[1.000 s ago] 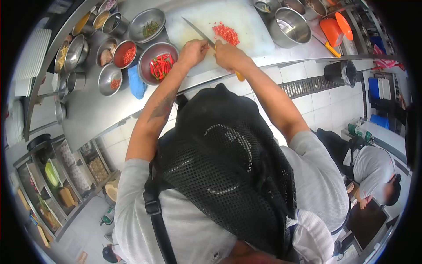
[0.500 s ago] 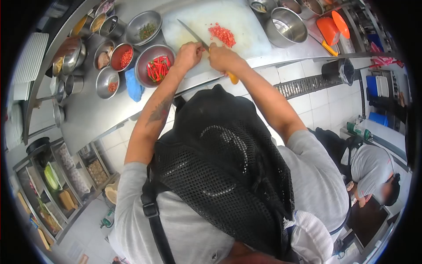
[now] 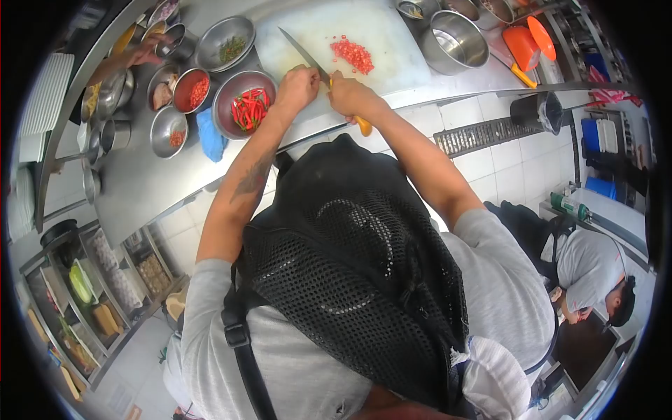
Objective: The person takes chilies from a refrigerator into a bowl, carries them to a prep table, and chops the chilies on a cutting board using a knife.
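Note:
My right hand point(image 3: 352, 96) is closed around the yellow handle point(image 3: 363, 127) of a kitchen knife. The knife's long blade point(image 3: 301, 49) points up and left across the white cutting board point(image 3: 385, 28). Beside the blade, my left hand point(image 3: 299, 87) has its fingers curled at the board's near edge; anything in them is hidden. A pile of chopped red chili point(image 3: 351, 55) lies on the board right of the blade. Left of my left hand stands a metal bowl point(image 3: 222, 91) of whole red chilies point(image 3: 249, 109).
More metal bowls stand left, one with chopped green pieces point(image 3: 233, 49), another with chopped red pieces point(image 3: 199, 92). A blue cloth point(image 3: 211, 134) lies between bowls. A metal pot point(image 3: 456, 43) is at right. A co-worker's hand point(image 3: 145, 52) reaches among containers; another person point(image 3: 595, 269) bends at far right.
The co-worker's hand at the upper left has moved right and up toward the metal containers. My hands and the knife have shifted slightly left, still at the board's near edge.

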Available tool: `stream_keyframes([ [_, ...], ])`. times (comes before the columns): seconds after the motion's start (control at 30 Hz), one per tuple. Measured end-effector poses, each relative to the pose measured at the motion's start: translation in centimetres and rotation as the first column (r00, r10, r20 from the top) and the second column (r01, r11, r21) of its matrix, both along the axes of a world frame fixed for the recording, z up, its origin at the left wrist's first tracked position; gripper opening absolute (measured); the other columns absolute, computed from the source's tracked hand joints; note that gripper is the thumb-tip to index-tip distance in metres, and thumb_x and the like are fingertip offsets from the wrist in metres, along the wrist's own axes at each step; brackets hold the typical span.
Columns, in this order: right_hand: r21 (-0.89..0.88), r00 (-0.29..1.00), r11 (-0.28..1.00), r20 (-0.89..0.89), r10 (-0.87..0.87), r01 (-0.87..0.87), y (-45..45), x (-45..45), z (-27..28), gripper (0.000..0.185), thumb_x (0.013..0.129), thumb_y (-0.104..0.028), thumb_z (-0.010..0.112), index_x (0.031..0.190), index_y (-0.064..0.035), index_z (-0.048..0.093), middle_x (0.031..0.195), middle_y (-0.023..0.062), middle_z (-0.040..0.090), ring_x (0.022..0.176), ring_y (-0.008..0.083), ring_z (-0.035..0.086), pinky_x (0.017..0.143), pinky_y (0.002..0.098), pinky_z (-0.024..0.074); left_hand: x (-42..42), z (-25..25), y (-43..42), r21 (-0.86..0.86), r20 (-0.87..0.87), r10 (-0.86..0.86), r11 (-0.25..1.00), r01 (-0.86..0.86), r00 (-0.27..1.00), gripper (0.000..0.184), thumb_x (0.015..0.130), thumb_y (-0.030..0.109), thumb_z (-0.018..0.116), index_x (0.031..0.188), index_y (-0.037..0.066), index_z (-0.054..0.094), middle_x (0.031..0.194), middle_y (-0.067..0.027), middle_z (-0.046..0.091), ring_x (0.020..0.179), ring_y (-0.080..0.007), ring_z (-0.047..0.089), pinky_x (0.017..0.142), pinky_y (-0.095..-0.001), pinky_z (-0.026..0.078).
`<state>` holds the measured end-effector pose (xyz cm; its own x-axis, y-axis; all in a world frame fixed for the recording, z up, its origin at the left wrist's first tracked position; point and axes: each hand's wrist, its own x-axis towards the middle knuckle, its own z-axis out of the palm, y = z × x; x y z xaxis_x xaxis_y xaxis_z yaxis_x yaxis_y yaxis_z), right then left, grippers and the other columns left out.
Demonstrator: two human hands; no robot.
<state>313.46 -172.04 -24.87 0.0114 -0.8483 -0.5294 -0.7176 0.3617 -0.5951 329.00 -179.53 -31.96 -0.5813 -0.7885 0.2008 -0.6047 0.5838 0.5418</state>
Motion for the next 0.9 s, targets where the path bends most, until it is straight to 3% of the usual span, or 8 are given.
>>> stream_keyframes([
  [0.17, -0.010, 0.999, 1.000, 0.034, -0.003, 0.003, 0.0, -1.8, -0.4, 0.033, 0.095, -0.014, 0.053, 0.120, 0.0063, 0.049, 0.080, 0.0208, 0.069, 0.057, 0.0278, 0.069, 0.049, 0.0405, 0.0557, -0.2, -0.8, 0.0, -0.046, 0.087, 0.022, 0.999, -0.018, 0.996, 0.014, 0.085, 0.014, 0.064, 0.091, 0.004, 0.071, 0.085, -0.0223, 0.067, 0.087, -0.0407, 0.067, 0.080, -0.0489, 0.054],
  [0.27, -0.134, 0.999, 0.990, 0.008, 0.042, -0.041, -0.7, -4.1, -2.1, 0.039, 0.096, -0.025, 0.057, 0.121, 0.0037, 0.049, 0.084, 0.0236, 0.070, 0.067, 0.0332, 0.071, 0.067, 0.0460, 0.0569, 0.6, 1.6, -1.4, -0.060, 0.221, 0.039, 0.998, -0.026, 0.974, 0.019, 0.086, 0.021, 0.064, 0.091, 0.004, 0.071, 0.090, -0.0231, 0.069, 0.089, -0.0401, 0.068, 0.081, -0.0478, 0.055],
  [0.37, -0.156, 0.990, 0.985, -0.104, -0.091, 0.074, -0.7, -4.8, -2.1, 0.041, 0.096, -0.027, 0.057, 0.121, 0.0041, 0.049, 0.093, 0.0285, 0.071, 0.087, 0.0401, 0.071, 0.083, 0.0507, 0.0537, 3.8, 4.8, -5.8, -0.199, 0.037, 0.206, 0.961, -0.194, 0.978, 0.020, 0.087, 0.025, 0.065, 0.087, 0.006, 0.070, 0.087, -0.0202, 0.070, 0.085, -0.0397, 0.070, 0.080, -0.0486, 0.056],
  [0.5, -0.457, 0.970, 0.888, -0.230, -0.074, -0.041, 0.0, -3.6, -3.3, 0.033, 0.100, -0.022, 0.052, 0.123, 0.0015, 0.046, 0.092, 0.0283, 0.070, 0.065, 0.0379, 0.070, 0.067, 0.0467, 0.0567, 10.8, 5.8, -12.2, -0.332, 0.102, 0.363, 0.890, -0.312, 0.926, 0.020, 0.087, 0.026, 0.064, 0.084, 0.009, 0.073, 0.082, -0.0187, 0.072, 0.082, -0.0409, 0.070, 0.079, -0.0501, 0.056],
  [0.6, -0.395, 0.993, 0.918, -0.107, -0.056, 0.009, 1.2, -1.6, -0.2, 0.033, 0.094, -0.014, 0.050, 0.121, 0.0054, 0.048, 0.101, 0.0322, 0.069, 0.097, 0.0456, 0.069, 0.085, 0.0533, 0.0526, 11.9, 7.9, -10.4, -0.110, 0.277, 0.320, 0.947, -0.301, 0.906, 0.022, 0.087, 0.027, 0.065, 0.101, 0.015, 0.076, 0.095, -0.0190, 0.074, 0.092, -0.0366, 0.072, 0.083, -0.0468, 0.057],
  [0.7, -0.176, 0.993, 0.984, -0.114, 0.016, -0.036, 0.2, -2.2, -2.2, 0.032, 0.099, -0.016, 0.050, 0.122, 0.0045, 0.045, 0.097, 0.0311, 0.068, 0.074, 0.0427, 0.070, 0.068, 0.0514, 0.0553, 11.6, 6.3, -6.8, 0.105, 0.580, 0.059, 0.984, -0.146, 0.813, 0.022, 0.087, 0.025, 0.064, 0.101, 0.015, 0.077, 0.096, -0.0195, 0.074, 0.093, -0.0393, 0.071, 0.084, -0.0473, 0.057],
  [0.77, -0.208, 0.993, 0.977, -0.111, 0.027, -0.050, -0.3, -2.5, -3.2, 0.032, 0.098, -0.016, 0.050, 0.122, 0.0046, 0.044, 0.097, 0.0317, 0.068, 0.073, 0.0424, 0.070, 0.068, 0.0516, 0.0553, 11.5, 3.6, -4.3, 0.042, 0.676, 0.222, 0.940, -0.338, 0.702, 0.020, 0.085, 0.019, 0.064, 0.101, 0.015, 0.076, 0.098, -0.0203, 0.074, 0.101, -0.0400, 0.069, 0.089, -0.0466, 0.055],
  [0.9, -0.373, 0.987, 0.925, -0.160, 0.008, -0.068, -0.1, -2.6, -5.6, 0.031, 0.097, -0.015, 0.051, 0.121, 0.0044, 0.044, 0.095, 0.0319, 0.068, 0.071, 0.0411, 0.070, 0.067, 0.0512, 0.0554, 13.5, 1.8, -2.2, 0.077, 0.508, 0.103, 0.983, -0.165, 0.855, 0.020, 0.083, 0.013, 0.065, 0.100, 0.014, 0.075, 0.103, -0.0202, 0.072, 0.107, -0.0396, 0.067, 0.091, -0.0465, 0.054],
])
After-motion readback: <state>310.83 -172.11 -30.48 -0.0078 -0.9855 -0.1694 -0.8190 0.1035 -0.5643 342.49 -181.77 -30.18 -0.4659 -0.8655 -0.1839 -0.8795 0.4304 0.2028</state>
